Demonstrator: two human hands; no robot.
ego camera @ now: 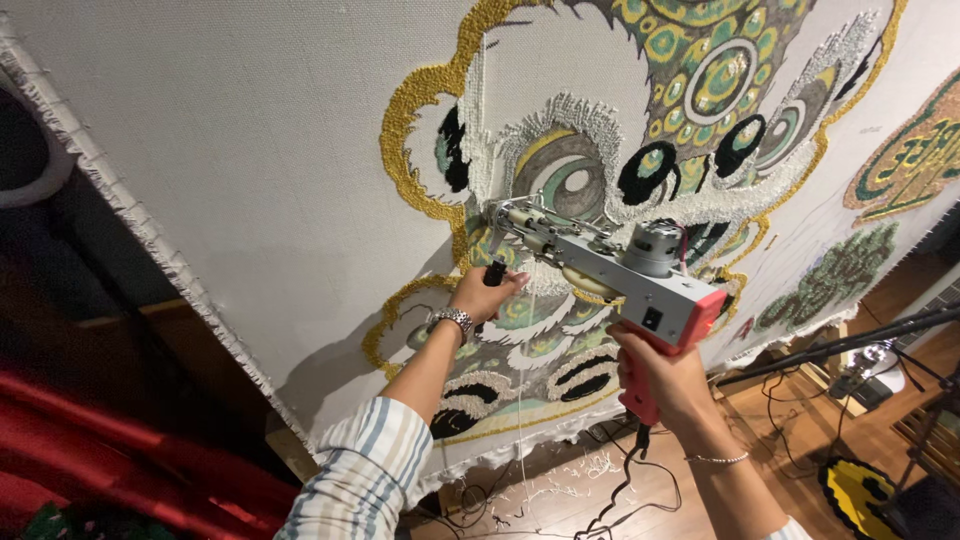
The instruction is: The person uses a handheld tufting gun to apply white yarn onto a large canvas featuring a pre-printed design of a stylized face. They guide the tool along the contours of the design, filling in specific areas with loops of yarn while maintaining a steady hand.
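**Both hands steady a tufting gun against the stretched cloth**

Both hands are clenched on one tool. The right hand (668,385) wraps the pink pistol grip of the tufting gun (610,270), low and behind the grey body, which seems to put the fingers where they can work the trigger and carry the weight. The left hand (485,293) closes around the black front handle, just under the nose, so the needle end can be steered and pressed flat to the fabric; a wristwatch (452,320) sits on that wrist, and a striped sleeve (365,470) is pushed back clear of the work.

Ahead of the left hand, the gun's tip touches the backing cloth (250,150), which is stretched taut on a frame, presumably so the needle meets a firm surface. Around the tip spreads the part-tufted design (620,130) in gold, green, black and white yarn (the cloth beyond the left hand is bare).

Below the right hand a black power cord (625,485) hangs from the grip to the wooden floor (760,400), where loose yarn scraps (570,475) lie.
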